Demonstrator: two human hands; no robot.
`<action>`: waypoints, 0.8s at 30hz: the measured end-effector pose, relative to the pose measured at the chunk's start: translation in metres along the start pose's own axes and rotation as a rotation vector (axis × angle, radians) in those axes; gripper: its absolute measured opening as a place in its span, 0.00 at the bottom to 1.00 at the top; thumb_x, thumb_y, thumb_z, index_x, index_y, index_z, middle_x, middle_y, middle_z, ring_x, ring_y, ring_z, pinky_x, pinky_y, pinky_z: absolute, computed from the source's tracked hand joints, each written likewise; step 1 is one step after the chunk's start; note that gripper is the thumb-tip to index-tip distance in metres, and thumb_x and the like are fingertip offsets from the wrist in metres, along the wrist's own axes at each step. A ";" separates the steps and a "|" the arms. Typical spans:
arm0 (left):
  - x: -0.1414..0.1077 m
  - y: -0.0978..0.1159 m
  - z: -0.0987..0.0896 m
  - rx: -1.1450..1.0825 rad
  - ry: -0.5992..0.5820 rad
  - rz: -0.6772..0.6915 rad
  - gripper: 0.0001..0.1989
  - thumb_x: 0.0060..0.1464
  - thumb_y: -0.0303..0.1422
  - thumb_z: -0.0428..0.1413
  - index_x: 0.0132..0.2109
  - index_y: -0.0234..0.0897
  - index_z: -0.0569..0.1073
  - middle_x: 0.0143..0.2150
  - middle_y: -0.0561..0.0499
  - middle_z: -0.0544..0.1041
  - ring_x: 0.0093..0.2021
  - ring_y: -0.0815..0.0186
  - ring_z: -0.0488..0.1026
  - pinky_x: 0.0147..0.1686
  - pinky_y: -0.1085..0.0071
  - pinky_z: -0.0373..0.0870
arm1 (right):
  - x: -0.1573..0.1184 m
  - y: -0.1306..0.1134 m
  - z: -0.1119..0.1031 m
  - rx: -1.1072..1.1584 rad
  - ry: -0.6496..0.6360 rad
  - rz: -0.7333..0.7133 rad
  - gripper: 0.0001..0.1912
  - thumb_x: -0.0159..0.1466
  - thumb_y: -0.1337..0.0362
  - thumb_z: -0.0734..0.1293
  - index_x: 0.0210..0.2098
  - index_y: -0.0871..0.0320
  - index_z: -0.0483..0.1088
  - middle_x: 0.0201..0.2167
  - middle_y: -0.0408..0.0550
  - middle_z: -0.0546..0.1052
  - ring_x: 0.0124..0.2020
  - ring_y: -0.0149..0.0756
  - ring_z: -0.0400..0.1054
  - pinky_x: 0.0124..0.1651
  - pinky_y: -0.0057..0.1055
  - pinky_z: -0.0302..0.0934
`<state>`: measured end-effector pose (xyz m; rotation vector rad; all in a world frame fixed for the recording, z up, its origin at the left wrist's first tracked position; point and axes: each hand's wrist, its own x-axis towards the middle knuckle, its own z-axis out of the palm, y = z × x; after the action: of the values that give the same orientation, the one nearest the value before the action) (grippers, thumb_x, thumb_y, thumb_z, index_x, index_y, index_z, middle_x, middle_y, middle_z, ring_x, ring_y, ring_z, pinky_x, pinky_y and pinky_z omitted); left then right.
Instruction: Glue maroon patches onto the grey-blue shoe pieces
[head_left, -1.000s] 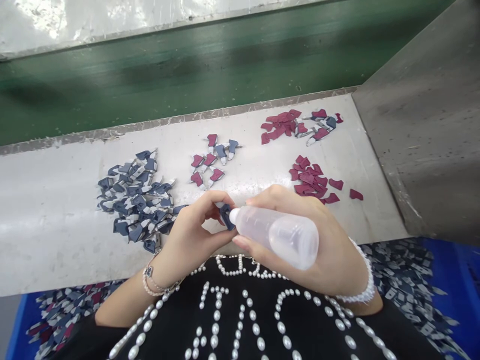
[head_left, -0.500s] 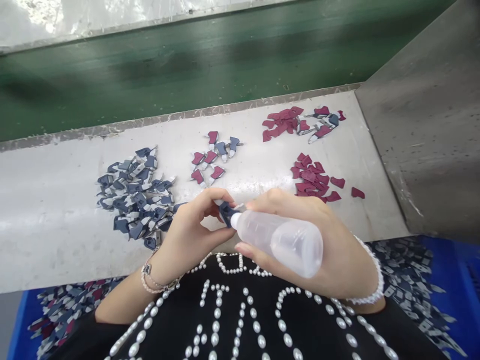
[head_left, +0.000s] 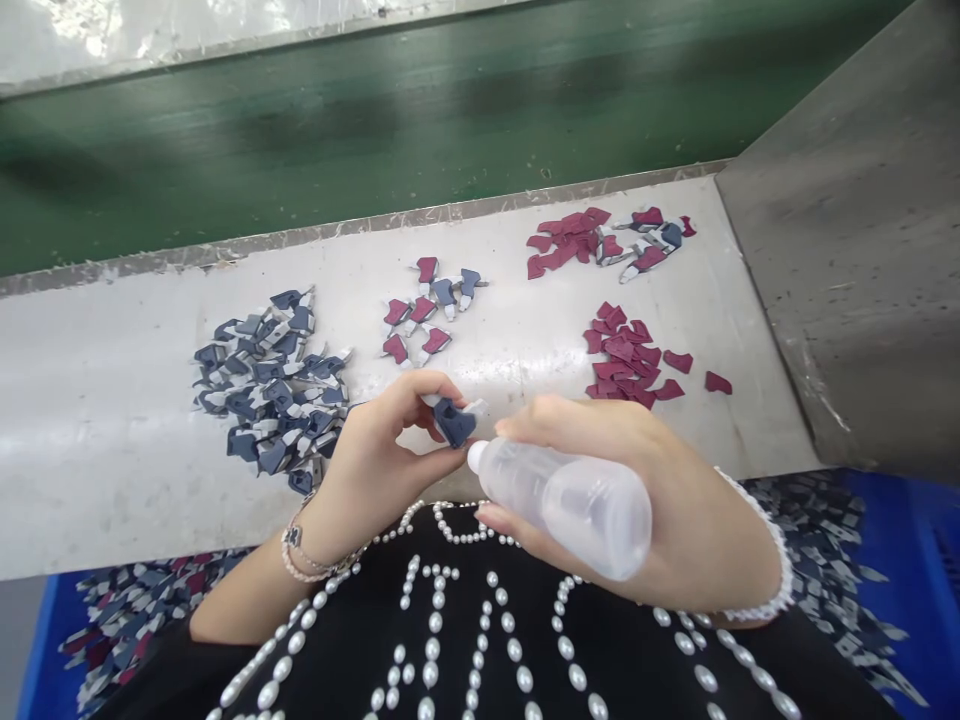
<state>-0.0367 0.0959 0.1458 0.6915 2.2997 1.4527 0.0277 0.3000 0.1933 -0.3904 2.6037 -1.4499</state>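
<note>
One navy fabric piece [head_left: 454, 422] sits pinched btwn thumb & fingers of the left hand [head_left: 382, 462]. Right hand [head_left: 637, 505] wraps round a clear plastic squeeze bottle [head_left: 570, 505], its nozzle just beside the piece, not touching. From that piece: navy pile [head_left: 270, 390] to the left, small mixed group [head_left: 424, 315] straight ahead, maroon pile [head_left: 626, 355] ahead-right, all on the white surface [head_left: 112, 480].

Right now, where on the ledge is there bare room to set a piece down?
The ledge is bare left of the navy pile, and between the mixed group and the maroon pieces. It's crowded at the navy pile, beside your left hand, and at the upper maroon cluster.
</note>
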 end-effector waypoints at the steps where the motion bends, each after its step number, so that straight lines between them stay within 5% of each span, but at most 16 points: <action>1: 0.000 0.000 0.000 0.008 0.001 -0.001 0.17 0.50 0.22 0.65 0.44 0.42 0.71 0.39 0.53 0.77 0.35 0.68 0.75 0.36 0.73 0.76 | 0.000 0.000 0.000 -0.004 -0.008 0.008 0.13 0.66 0.55 0.69 0.39 0.58 0.68 0.26 0.38 0.73 0.23 0.28 0.67 0.26 0.29 0.59; 13: -0.002 -0.003 0.003 0.093 0.076 0.048 0.15 0.54 0.27 0.65 0.46 0.43 0.71 0.42 0.51 0.78 0.41 0.65 0.78 0.38 0.70 0.77 | -0.001 -0.003 -0.002 0.020 0.100 0.067 0.11 0.66 0.55 0.69 0.37 0.54 0.67 0.26 0.40 0.73 0.21 0.31 0.67 0.24 0.31 0.60; 18: -0.003 -0.003 0.002 0.113 0.095 0.060 0.16 0.53 0.27 0.65 0.47 0.43 0.71 0.42 0.53 0.78 0.39 0.67 0.77 0.37 0.71 0.76 | -0.002 -0.004 0.003 -0.004 -0.005 0.027 0.11 0.63 0.61 0.72 0.41 0.54 0.68 0.29 0.39 0.76 0.26 0.33 0.71 0.27 0.31 0.63; 24: -0.003 -0.004 -0.001 0.092 0.090 0.049 0.16 0.53 0.29 0.66 0.47 0.43 0.71 0.42 0.52 0.78 0.41 0.66 0.77 0.40 0.71 0.76 | -0.007 -0.005 -0.004 -0.016 0.135 0.022 0.13 0.63 0.55 0.73 0.37 0.52 0.65 0.30 0.39 0.75 0.23 0.29 0.69 0.26 0.29 0.63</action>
<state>-0.0352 0.0922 0.1427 0.7275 2.4476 1.4338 0.0339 0.3025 0.1995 -0.2740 2.7167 -1.4985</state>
